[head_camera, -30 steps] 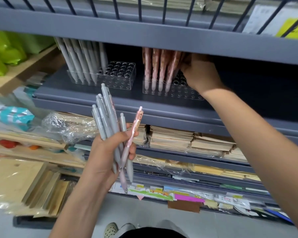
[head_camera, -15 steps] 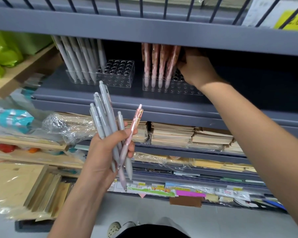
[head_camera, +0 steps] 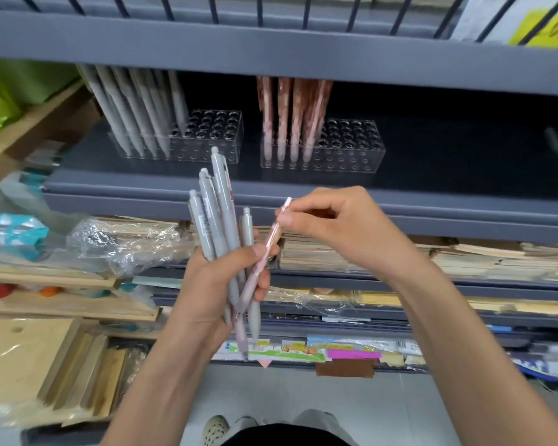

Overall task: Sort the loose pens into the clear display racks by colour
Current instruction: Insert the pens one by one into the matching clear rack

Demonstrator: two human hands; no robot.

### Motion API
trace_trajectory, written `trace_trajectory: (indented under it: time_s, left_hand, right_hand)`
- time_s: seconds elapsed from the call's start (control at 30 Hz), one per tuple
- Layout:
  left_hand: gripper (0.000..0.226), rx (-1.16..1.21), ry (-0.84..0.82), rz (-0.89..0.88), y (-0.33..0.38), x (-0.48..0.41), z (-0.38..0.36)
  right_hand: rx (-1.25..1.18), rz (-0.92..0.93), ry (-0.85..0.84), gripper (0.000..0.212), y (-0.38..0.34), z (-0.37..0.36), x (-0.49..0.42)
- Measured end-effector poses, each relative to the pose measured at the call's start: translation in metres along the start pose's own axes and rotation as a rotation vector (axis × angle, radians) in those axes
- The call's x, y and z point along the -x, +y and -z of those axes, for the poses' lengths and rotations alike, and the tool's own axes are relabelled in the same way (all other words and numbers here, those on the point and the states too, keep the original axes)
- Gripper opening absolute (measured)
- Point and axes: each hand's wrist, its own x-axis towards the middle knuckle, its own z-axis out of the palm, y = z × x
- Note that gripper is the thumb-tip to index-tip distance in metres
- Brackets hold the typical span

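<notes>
Grey shelf point(head_camera: 464, 162) carries two clear racks. Left rack point(head_camera: 213, 136) holds racked grey pens point(head_camera: 136, 107); right rack point(head_camera: 345, 146) holds racked pink pens point(head_camera: 290, 107). In front, the left hand point(head_camera: 213, 284) grips the loose grey pens point(head_camera: 219, 201) plus one loose pink pen point(head_camera: 273, 235). The right hand point(head_camera: 345, 226) pinches that pen's upper end.

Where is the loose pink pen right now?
Head view, mid-frame: the pink pen crosses the grey pens gripped by the left hand, its top pinched by the right hand, just below the grey shelf.
</notes>
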Motion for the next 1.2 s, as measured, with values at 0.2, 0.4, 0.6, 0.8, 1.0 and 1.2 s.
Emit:
trace_trajectory:
  time_s: [0.2,0.4,0.6,0.8,1.0,1.2]
  left_hand:
    - [0.037,0.04,0.002,0.044,-0.005,-0.001,-0.008]
    - [0.021,0.114,0.034,0.054,-0.01,-0.001,-0.011]
    - [0.032,0.1,0.055,0.03,-0.01,0.001,-0.014]
    - [0.029,0.128,0.131,0.029,-0.011,0.004,-0.01]
    - [0.035,0.136,0.139,0.029,-0.008,0.007,-0.001]
    - [0.031,0.148,0.153,0.014,-0.005,0.007,0.006]
  right_hand:
    - [-0.231,-0.037,0.111,0.014,0.004,0.007,0.004]
    - [-0.527,0.075,0.475,0.015,0.002,0.048,-0.009]
    - [-0.411,0.255,0.709,0.018,0.006,0.072,-0.039]
    - [-0.312,0.163,0.675,0.028,0.011,0.072,-0.081]
    - [-0.034,0.098,0.668,0.034,0.014,0.066,-0.102]
    - [-0.148,0.142,0.79,0.044,0.013,0.071,-0.099]
